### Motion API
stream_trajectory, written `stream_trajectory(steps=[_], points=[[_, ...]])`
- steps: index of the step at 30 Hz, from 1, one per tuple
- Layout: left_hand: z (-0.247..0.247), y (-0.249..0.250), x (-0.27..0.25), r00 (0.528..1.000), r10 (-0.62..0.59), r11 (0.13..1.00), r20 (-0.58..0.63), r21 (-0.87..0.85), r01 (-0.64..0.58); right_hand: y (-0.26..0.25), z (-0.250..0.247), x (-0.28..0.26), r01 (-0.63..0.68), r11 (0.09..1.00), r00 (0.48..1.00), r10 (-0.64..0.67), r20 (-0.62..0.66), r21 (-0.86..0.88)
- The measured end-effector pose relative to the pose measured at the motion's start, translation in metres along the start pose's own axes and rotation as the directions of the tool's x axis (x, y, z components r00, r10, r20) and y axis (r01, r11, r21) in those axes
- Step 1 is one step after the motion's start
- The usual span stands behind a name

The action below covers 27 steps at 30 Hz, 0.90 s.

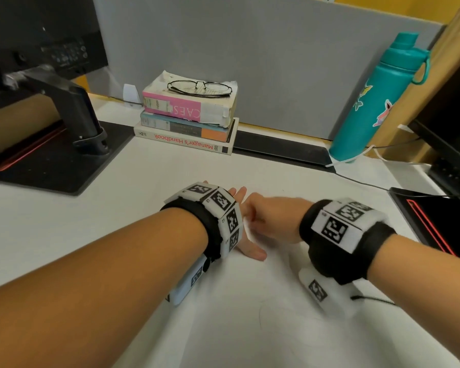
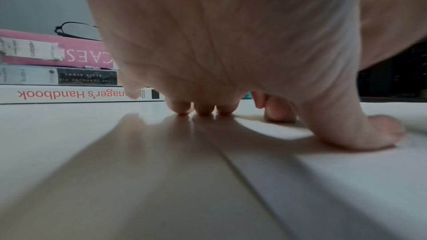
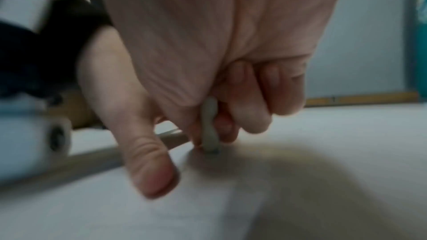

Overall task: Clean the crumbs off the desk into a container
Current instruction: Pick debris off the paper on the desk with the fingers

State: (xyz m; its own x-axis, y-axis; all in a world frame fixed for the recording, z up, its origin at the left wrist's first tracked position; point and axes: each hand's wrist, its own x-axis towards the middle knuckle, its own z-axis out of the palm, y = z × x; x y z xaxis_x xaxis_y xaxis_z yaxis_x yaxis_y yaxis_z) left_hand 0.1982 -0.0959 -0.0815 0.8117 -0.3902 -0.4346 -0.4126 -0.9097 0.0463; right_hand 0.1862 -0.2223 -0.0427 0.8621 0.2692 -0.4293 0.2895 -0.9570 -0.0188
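Both hands met on the white desk (image 1: 149,168) before the book stack (image 1: 186,115): flat-pressed left hand (image 2: 208,52) should have stayed sealed as a dam while the right hand (image 3: 208,72), pinching a small pale scrap (image 3: 209,125), swept crumbs toward it.

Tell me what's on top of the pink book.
A pair of black-framed glasses lies folded on the pink book, which tops a stack of three books. In the left wrist view the left hand covers most of the glasses.

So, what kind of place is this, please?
Most likely an office cubicle: a white desk against a grey partition, a monitor stand at the left, and a stack of books, one titled "Manager's Handbook", with glasses on top.
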Motion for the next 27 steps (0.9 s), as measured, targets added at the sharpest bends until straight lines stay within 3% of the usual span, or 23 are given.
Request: stream_trajectory(steps=[2, 5, 10, 13, 15, 18, 22, 25, 27], points=[[-0.003, 0.001, -0.002, 1.0, -0.003, 1.0, 0.014, 0.003, 0.003, 0.007, -0.001, -0.002, -0.011, 0.998, 1.0, 0.01, 0.015, 0.063], [-0.007, 0.007, -0.005, 0.999, -0.021, 1.0, 0.024, -0.009, 0.022, 0.016, -0.008, 0.004, -0.099, 0.995, 0.995, 0.099, -0.007, 0.024], [-0.004, 0.003, -0.002, 1.0, -0.016, 1.0, 0.017, 0.005, 0.016, 0.016, 0.003, -0.003, -0.009, 1.0, 1.0, 0.009, 0.012, 0.027], [-0.005, 0.006, -0.004, 1.0, -0.015, 1.0, 0.023, -0.02, 0.016, 0.03, -0.007, -0.002, -0.123, 0.992, 0.992, 0.123, 0.0, 0.016], [-0.003, 0.005, -0.001, 1.0, -0.009, 1.0, 0.025, -0.009, 0.009, 0.022, -0.004, -0.001, -0.086, 0.996, 0.996, 0.086, -0.016, -0.039], [-0.005, 0.004, 0.0, 0.999, -0.009, 0.999, 0.045, 0.035, 0.007, 0.019, 0.005, -0.004, -0.006, 0.999, 1.0, 0.006, 0.004, 0.049], [-0.009, 0.008, -0.003, 0.998, -0.015, 0.999, 0.068, 0.035, 0.012, 0.034, -0.009, 0.0, -0.139, 0.99, 0.99, 0.139, -0.012, -0.01], [-0.01, 0.009, -0.003, 0.997, -0.02, 0.999, 0.069, 0.051, 0.016, 0.022, 0.004, -0.008, -0.034, 0.997, 0.999, 0.034, 0.0, -0.074], [-0.011, 0.011, -0.003, 0.997, -0.022, 0.998, 0.069, 0.054, 0.018, 0.028, 0.007, -0.013, -0.034, 0.998, 0.999, 0.034, 0.009, -0.048]])
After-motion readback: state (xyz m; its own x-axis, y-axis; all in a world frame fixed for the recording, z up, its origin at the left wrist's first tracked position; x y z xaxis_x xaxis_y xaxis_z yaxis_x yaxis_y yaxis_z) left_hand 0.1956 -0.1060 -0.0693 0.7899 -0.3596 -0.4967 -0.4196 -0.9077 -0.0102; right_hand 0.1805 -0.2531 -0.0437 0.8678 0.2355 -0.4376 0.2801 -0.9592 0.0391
